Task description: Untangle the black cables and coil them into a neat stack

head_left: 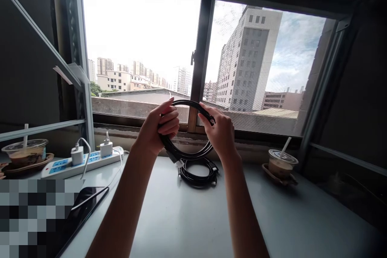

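Between my two hands a black cable (190, 155) is held up in a round coil above the table. My left hand (165, 125) wraps its fingers round the coil's left side. On the upper right side of the loop, my right hand (218, 127) grips with thumb and fingers. One connector (179, 164) of the held cable hangs at the lower left of the coil. Below and behind it, a second coiled black cable (199, 185) lies on the table, with several connectors showing at its edges.
A white power strip (65, 171) with two chargers plugged in stands at the back left. A dark tablet-like device (81, 213) lies in front of it with a white cord. Lidded drink cups stand at the left (26, 154) and right (281, 165). Behind is a window frame (205, 48).
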Available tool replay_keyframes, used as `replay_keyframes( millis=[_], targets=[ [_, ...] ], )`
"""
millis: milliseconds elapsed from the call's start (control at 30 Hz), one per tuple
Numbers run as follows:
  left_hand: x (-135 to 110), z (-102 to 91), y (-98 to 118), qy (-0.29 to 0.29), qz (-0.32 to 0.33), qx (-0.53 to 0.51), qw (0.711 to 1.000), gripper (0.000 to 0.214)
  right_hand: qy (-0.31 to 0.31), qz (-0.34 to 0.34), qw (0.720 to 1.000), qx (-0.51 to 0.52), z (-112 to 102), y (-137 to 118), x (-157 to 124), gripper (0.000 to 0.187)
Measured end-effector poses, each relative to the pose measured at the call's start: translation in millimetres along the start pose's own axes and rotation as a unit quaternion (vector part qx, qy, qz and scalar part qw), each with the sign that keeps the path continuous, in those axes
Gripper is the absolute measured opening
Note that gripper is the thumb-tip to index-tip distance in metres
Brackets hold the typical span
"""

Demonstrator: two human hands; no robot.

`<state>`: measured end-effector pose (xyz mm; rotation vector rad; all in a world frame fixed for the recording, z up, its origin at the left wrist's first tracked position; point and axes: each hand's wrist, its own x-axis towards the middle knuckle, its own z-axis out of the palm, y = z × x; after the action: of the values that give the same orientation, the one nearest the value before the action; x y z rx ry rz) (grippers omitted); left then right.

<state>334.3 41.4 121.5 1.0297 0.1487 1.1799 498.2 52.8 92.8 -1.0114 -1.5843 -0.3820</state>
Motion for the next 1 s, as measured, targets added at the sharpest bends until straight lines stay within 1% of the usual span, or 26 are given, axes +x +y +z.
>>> replay_keyframes(
  millis=[100,167,267,367,433,500,567,667,733,767,867,933,1000],
  targets=[
    [6.5,-8.6,-5.7,-0.031,0.000,-0.001,1.000,0.042,-0.021,0.021,0.999,0.014,18.1,15.5,-2.5,0.036],
    [9.2,-10.4,-10.7,-0.061,-0.006,-0.016,0.998,0.040,-0.032,0.053,0.998,0.014,31.9,22.8,-5.5,0.037],
    [10.9,-5.0,-21.1,-0.100,-0.009,-0.053,0.994,0.035,-0.057,0.116,0.992,-0.015,48.5,24.0,-11.1,0.039],
    [12.9,3.8,-34.0,-0.115,-0.003,-0.056,0.992,0.034,-0.099,0.166,0.980,-0.057,55.5,16.4,-15.2,0.039],
    [14.8,7.1,-40.9,-0.122,-0.006,-0.033,0.992,0.032,-0.130,0.185,0.971,-0.081,55.5,11.1,-16.4,0.037],
    [15.9,8.1,-44.0,-0.128,-0.018,-0.004,0.992,0.029,-0.142,0.194,0.966,-0.099,53.6,7.9,-16.7,0.034],
    [15.2,8.1,-43.1,-0.130,-0.030,-0.007,0.991,0.027,-0.136,0.196,0.966,-0.104,51.5,6.4,-16.8,0.031],
    [11.7,8.1,-38.2,-0.129,-0.030,-0.077,0.988,0.032,-0.108,0.193,0.971,-0.088,48.3,4.0,-16.6,0.026],
    [9.5,7.8,-36.1,-0.139,-0.027,-0.113,0.983,0.035,-0.088,0.193,0.974,-0.073,45.5,1.3,-16.1,0.026],
    [8.6,7.3,-35.9,-0.152,-0.032,-0.115,0.981,0.035,-0.083,0.195,0.975,-0.065,43.6,-0.2,-15.5,0.027],
    [7.2,5.5,-38.4,-0.187,-0.068,-0.057,0.978,0.028,-0.097,0.193,0.975,-0.045,35.5,-4.0,-13.5,0.024],
    [6.3,5.4,-41.0,-0.199,-0.089,-0.011,0.976,0.023,-0.107,0.191,0.974,-0.054,29.2,-5.5,-12.2,0.025],
    [4.8,7.1,-42.2,-0.206,-0.094,0.009,0.974,0.021,-0.107,0.193,0.973,-0.071,23.4,-6.0,-11.4,0.028]
  ],
)
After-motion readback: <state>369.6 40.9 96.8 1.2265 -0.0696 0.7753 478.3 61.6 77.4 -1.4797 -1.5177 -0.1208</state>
